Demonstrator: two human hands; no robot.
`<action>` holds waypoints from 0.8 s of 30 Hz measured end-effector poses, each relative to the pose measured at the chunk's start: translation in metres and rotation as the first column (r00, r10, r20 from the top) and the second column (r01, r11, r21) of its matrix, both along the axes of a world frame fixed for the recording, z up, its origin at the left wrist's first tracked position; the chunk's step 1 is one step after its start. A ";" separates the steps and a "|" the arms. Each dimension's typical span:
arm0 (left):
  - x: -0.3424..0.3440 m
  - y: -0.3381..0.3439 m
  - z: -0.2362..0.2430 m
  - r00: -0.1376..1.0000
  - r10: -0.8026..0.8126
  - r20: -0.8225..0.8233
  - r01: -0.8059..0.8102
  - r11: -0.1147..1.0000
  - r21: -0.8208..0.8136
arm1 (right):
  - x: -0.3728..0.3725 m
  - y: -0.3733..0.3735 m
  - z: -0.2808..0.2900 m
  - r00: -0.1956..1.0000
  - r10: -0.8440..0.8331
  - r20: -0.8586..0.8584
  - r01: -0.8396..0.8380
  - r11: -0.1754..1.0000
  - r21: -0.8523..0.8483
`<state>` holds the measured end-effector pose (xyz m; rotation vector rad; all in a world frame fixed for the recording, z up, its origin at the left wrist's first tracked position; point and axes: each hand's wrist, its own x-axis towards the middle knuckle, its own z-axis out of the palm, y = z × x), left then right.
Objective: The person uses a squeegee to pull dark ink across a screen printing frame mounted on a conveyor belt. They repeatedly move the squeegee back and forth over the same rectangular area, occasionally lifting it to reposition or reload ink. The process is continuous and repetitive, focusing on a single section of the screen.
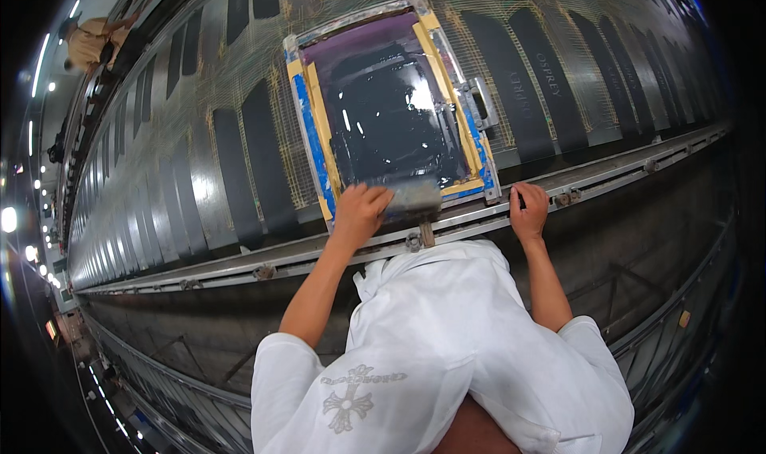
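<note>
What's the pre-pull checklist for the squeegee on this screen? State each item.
1. Left hand grips squeegee: ok.
2. Squeegee sits at the near end of the screen: ok.
3. Right hand steadies on the rail, beside the frame corner: ok.
4. Ink on the mesh: ok, glossy black film across it.
5. Frame lies flat on the table: cannot tell.
6. Dark strip lined up under the mesh: cannot tell, hidden by ink.

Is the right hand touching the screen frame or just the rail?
Cannot tell for the screen frame. In the head view the right hand plainly grips the metal rail, its fingers just beside the frame's near corner, with no clear gap or contact.
</note>
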<state>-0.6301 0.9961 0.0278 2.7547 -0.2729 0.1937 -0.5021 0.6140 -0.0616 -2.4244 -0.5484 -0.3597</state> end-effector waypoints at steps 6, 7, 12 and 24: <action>-0.001 0.003 0.002 1.000 0.024 0.011 -0.024 1.000 0.001 | -0.002 -0.001 0.000 1.000 -0.001 -0.014 0.001 1.000 -0.001; -0.012 0.001 0.000 1.000 0.021 0.007 -0.021 1.000 0.008 | -0.003 -0.001 0.001 1.000 -0.004 -0.015 0.004 1.000 -0.002; -0.011 0.007 0.007 1.000 0.008 -0.018 -0.007 1.000 0.018 | -0.002 -0.001 0.000 1.000 -0.002 -0.016 0.002 1.000 -0.002; 0.015 0.010 -0.004 0.999 0.033 0.009 -0.033 0.999 -0.016 | -0.003 -0.001 -0.002 1.000 -0.009 0.007 0.009 1.000 -0.004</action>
